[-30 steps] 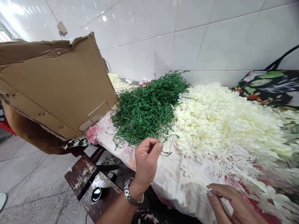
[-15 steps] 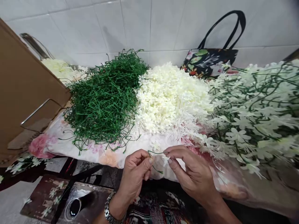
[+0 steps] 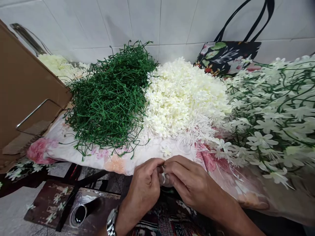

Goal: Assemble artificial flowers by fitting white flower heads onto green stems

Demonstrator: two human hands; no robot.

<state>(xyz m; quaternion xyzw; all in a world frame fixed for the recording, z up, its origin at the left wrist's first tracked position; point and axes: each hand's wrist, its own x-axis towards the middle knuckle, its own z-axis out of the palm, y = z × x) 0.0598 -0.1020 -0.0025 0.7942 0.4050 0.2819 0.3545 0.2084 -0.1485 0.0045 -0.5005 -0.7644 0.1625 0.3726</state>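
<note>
My left hand (image 3: 147, 183) is closed, thumb and forefinger pinching a thin green plastic stem (image 3: 168, 189), mostly hidden behind the fingers. Pressed against it, my right hand (image 3: 188, 178) has its fingertips closed round a small white flower piece (image 3: 164, 178), of which only a bit shows. Just beyond the hands, a single white artificial flower (image 3: 166, 150) lies on the floral cloth (image 3: 145, 160). Past it are a heap of green stems (image 3: 110, 101) on the left and a pile of cream-white blossoms (image 3: 182, 98) in the middle.
Finished-looking white flowers on green stems (image 3: 275, 121) spread over the right side. A cardboard box (image 3: 27, 88) stands at left, and a floral black bag (image 3: 228, 57) leans on the tiled wall. Lower left, a cup of dark liquid (image 3: 79, 214) sits on a stool.
My hands have come together, the right moving left to the left fingertips. The stem that stretched between them is now mostly hidden. The camera view has shifted slightly.
</note>
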